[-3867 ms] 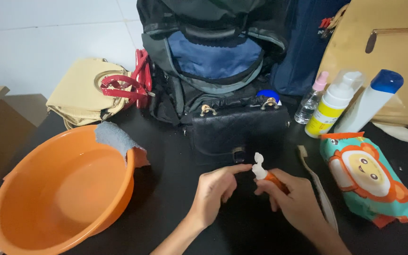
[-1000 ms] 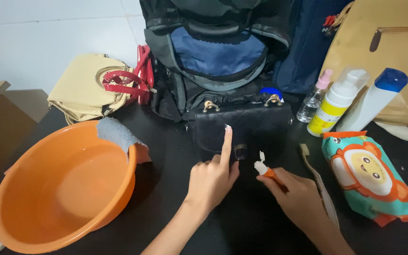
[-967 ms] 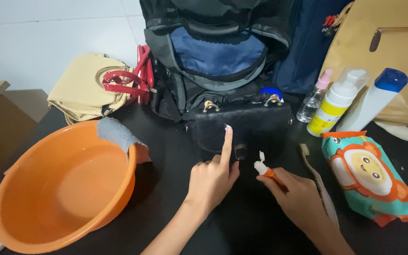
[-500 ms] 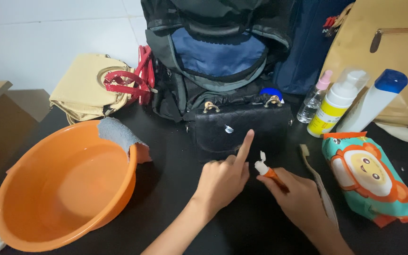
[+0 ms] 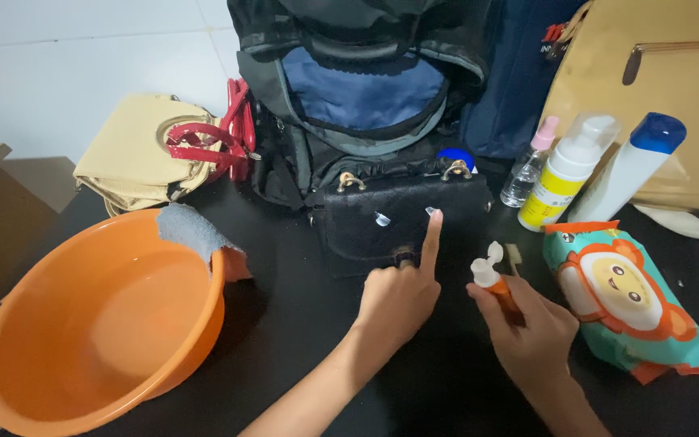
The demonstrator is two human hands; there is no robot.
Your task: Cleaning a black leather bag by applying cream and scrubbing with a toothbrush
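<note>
Since half a second ago, the left hand (image 5: 398,298) has advanced its extended forefinger from the lower front of the black handbag (image 5: 402,217) to the upper right of that front, where the tip now touches beside a second white dab; the other fingers are curled in. Right hand (image 5: 537,336) has lifted slightly and grips a small orange tube (image 5: 497,286), its white flip cap open, near the bag's right end.

Containers: orange basin (image 5: 58,368) at left, apparently holding nothing; a grey-and-orange sponge (image 5: 196,236) rests on its rim. Clear spray bottle (image 5: 529,164), white-and-yellow pump bottle (image 5: 568,171) and blue-capped white bottle (image 5: 626,168) stand together at right, with a teal wipes pack (image 5: 620,295) before them.

Surface: black tabletop (image 5: 301,307). Backpack (image 5: 357,89), cream handbag (image 5: 135,154) and tan bag (image 5: 657,73) stand behind; white tiled wall (image 5: 82,57) beyond.
</note>
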